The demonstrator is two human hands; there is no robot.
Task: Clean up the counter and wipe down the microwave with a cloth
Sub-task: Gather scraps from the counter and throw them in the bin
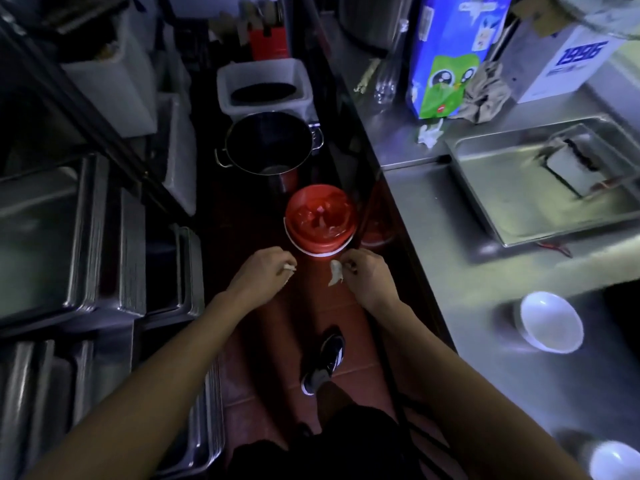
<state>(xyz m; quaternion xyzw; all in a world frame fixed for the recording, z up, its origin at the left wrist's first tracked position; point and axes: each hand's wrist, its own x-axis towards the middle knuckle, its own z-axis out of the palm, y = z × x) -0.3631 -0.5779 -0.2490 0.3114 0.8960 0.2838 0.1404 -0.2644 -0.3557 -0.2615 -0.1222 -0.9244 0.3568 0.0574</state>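
Note:
Both my arms reach down over the floor toward a red bucket (320,216) lined with a red bag. My left hand (263,268) pinches a small white scrap (290,268) just left of the bucket's near rim. My right hand (365,271) pinches a larger crumpled white scrap (335,273) just below the same rim. A crumpled beige cloth (483,95) lies on the steel counter (450,216) at the back, beside a blue and green packet (446,57). Another white scrap (429,133) lies on the counter in front of that packet. No microwave is in view.
A steel tray (512,188) holding a small block sits on the counter. Two white bowls (550,322) (616,460) stand nearer me. On the floor beyond the bucket are a dark pot (270,143) and a white bin (265,86). Stacked steel trays (52,237) fill the left.

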